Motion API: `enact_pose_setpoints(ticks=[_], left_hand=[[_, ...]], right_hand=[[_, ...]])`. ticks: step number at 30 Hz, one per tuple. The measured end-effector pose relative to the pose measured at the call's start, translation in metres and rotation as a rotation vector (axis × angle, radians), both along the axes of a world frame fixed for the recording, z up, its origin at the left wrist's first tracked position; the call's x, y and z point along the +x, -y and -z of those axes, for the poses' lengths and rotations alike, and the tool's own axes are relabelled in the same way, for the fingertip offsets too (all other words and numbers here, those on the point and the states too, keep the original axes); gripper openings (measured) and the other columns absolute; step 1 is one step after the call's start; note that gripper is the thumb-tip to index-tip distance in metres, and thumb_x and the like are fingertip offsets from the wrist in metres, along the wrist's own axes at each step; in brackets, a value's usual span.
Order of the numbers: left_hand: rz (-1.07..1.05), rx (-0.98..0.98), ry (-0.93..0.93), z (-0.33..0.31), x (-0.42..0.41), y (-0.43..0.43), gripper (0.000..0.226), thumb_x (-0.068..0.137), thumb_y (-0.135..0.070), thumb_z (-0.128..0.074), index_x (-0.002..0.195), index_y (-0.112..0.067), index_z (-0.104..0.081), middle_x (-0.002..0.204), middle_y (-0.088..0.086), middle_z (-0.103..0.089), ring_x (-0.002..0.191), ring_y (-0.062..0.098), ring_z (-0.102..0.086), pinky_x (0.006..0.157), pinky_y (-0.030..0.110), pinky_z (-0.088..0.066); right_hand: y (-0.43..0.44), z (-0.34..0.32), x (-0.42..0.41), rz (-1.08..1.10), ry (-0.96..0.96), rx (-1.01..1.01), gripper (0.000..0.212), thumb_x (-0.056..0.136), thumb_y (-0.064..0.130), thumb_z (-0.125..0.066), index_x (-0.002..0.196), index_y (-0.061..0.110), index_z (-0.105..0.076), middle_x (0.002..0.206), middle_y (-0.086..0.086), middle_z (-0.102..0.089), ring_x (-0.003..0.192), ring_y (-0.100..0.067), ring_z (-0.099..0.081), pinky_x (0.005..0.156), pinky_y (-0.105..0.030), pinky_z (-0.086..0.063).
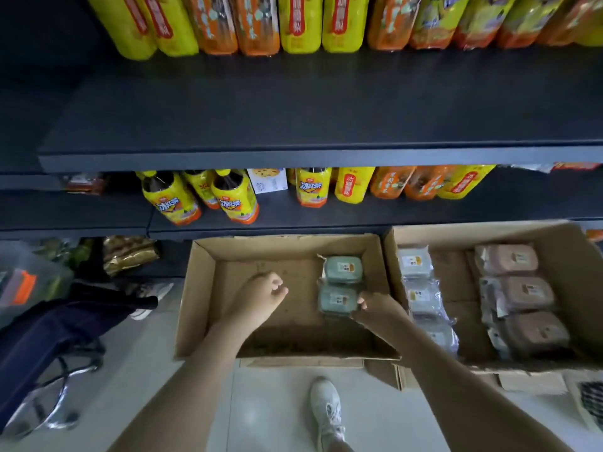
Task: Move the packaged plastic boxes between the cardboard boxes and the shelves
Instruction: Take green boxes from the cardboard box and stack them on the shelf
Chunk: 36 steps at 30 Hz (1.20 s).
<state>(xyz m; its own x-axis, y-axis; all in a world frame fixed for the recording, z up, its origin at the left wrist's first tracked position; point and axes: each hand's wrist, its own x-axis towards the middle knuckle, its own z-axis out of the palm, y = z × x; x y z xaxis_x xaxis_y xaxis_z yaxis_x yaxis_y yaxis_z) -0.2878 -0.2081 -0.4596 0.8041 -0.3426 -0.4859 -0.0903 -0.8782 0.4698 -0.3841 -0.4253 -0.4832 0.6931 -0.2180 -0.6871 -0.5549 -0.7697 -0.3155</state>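
Two green packaged plastic boxes lie in the right part of the left cardboard box (202, 288): the far one (343, 268) and the near one (337, 300). My right hand (375, 309) pinches the near green box at its right edge. My left hand (261, 296) hovers over the bare bottom of the same cardboard box, fingers loosely curled, holding nothing. The right cardboard box (580, 272) holds a row of grey packaged boxes (421, 296) and a row of pink ones (518, 293).
A wide dark shelf (310, 119) stands above, bare at the front, with yellow and orange drink bottles (235, 199) on it and on the shelf below. A dark cloth (58, 324) and a chair frame are at the left. My white shoe (326, 409) is on the floor.
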Motion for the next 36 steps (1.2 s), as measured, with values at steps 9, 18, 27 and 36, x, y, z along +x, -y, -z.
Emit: enact_pose_setpoints(ticks=[9, 18, 27, 36], left_hand=[[-0.140, 0.036, -0.171, 0.131, -0.005, 0.023, 0.024, 0.094, -0.023, -0.054, 0.108, -0.005, -0.064, 0.115, 0.006, -0.067, 0.105, 0.019, -0.061, 0.086, 0.024, -0.043], [-0.170, 0.022, -0.245, 0.257, 0.035, 0.070, 0.025, 0.095, -0.027, -0.053, 0.108, -0.009, -0.063, 0.109, 0.008, -0.067, 0.100, 0.025, -0.062, 0.076, 0.026, -0.042], [-0.143, 0.062, -0.228, 0.318, 0.067, 0.098, 0.029, 0.094, -0.023, -0.048, 0.114, -0.007, -0.063, 0.113, 0.008, -0.065, 0.094, 0.020, -0.057, 0.072, 0.025, -0.038], [-0.252, -0.071, -0.302, 0.329, 0.084, 0.136, 0.034, 0.092, -0.032, -0.057, 0.108, -0.002, -0.062, 0.109, 0.014, -0.067, 0.103, 0.029, -0.060, 0.074, 0.027, -0.040]], right_hand=[[0.013, 0.126, -0.007, 0.421, -0.122, 0.090, 0.023, 0.093, 0.029, -0.056, 0.106, 0.012, -0.061, 0.075, 0.001, -0.060, 0.070, -0.015, -0.058, 0.068, -0.031, -0.050], [0.016, 0.258, 0.017, 0.613, -0.051, 0.023, 0.041, 0.095, 0.031, -0.053, 0.130, 0.011, -0.049, 0.120, -0.012, -0.062, 0.109, -0.028, -0.059, 0.073, -0.023, -0.036], [0.009, 0.314, 0.035, 0.965, 0.007, 0.213, 0.074, 0.077, 0.039, -0.074, 0.140, 0.016, -0.044, 0.136, -0.009, -0.052, 0.124, -0.028, -0.049, 0.095, -0.029, -0.038], [0.002, 0.298, 0.016, 1.222, -0.066, 0.306, 0.071, 0.061, 0.053, -0.081, 0.118, 0.014, -0.064, 0.113, -0.003, -0.066, 0.108, -0.021, -0.062, 0.090, -0.029, -0.047]])
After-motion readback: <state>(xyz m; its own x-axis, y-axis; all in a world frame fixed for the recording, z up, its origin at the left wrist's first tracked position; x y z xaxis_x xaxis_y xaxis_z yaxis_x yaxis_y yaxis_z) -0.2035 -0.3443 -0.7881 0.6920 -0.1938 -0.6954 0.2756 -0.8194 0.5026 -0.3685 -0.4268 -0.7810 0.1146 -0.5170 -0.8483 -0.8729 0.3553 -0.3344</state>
